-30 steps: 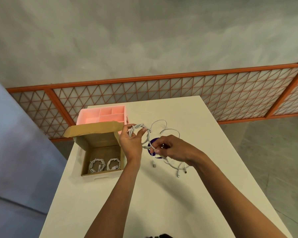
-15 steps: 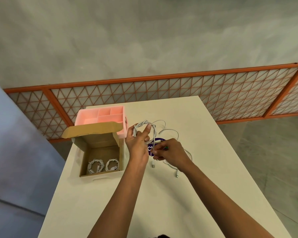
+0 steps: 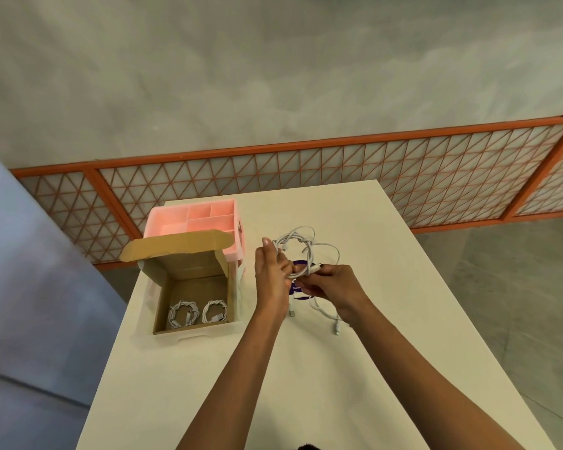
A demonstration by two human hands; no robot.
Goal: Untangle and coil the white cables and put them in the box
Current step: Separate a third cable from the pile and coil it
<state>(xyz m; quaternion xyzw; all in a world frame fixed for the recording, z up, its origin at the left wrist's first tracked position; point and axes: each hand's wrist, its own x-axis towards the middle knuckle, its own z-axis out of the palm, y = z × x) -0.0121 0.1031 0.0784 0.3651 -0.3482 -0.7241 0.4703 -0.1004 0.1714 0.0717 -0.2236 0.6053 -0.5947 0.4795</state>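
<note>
My left hand (image 3: 271, 274) grips a partly wound coil of white cable (image 3: 298, 243) held above the table. My right hand (image 3: 333, 285) pinches the cable's end close to the coil's lower side. Loose white cable (image 3: 325, 315) trails on the table under my right hand, with plug ends lying near the wrist. The open cardboard box (image 3: 192, 264) stands to the left of my hands, its lid folded back. Two coiled white cables (image 3: 197, 313) lie side by side on the box floor.
A pink divided organizer (image 3: 194, 219) stands behind the cardboard box. A purple round sticker or disc (image 3: 301, 295) shows on the white table (image 3: 306, 384) beneath my hands. An orange lattice railing (image 3: 338, 177) runs behind the table, and the table's edges fall off left and right.
My right hand has moved left and up to the coil and now pinches the cable end against it. The coil in my left hand has grown tighter. The view has shifted slightly.
</note>
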